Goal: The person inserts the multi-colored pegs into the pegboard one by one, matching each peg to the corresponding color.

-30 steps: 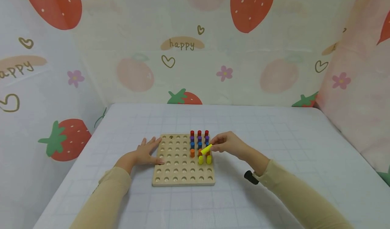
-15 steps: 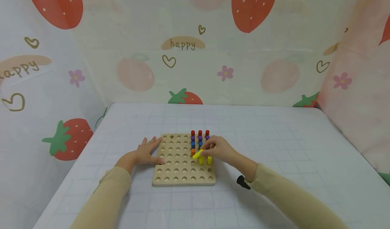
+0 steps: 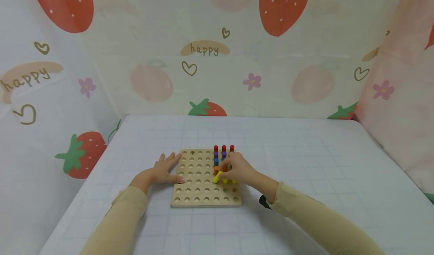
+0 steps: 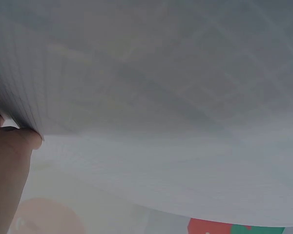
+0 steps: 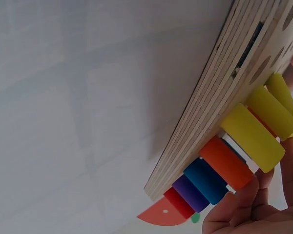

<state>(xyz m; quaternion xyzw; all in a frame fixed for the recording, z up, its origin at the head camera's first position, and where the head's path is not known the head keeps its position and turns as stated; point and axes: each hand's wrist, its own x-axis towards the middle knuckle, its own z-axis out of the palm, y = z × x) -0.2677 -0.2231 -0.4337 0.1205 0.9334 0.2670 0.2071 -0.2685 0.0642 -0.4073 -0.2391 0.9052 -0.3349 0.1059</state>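
A wooden peg board (image 3: 200, 205) with rows of round holes lies on the table. My left hand (image 3: 164, 170) is spread on its left edge, the thumb over the board's surface. Above the board's right side, my right hand (image 3: 238, 168) pinches a yellow peg (image 3: 217, 178), tilted at a hole in the fifth row. Two more yellow pegs stand to its right, the outer yellow peg (image 5: 254, 138) plain in the right wrist view. Behind them stand orange pegs (image 5: 227, 162), blue, purple pegs (image 3: 216, 154) and red pegs (image 3: 224, 148), partly hidden by the right hand.
The white table (image 3: 291, 145) carries a faint grid pattern. A strawberry-print curtain (image 3: 278, 59) surrounds it at the back and sides. Below the right sleeve shows a black object (image 3: 265, 202). Bare holes fill the board's left columns and front rows.
My right hand has moved left and down with the yellow peg, from the board's right edge to the fifth row. The left hand keeps its place on the board.
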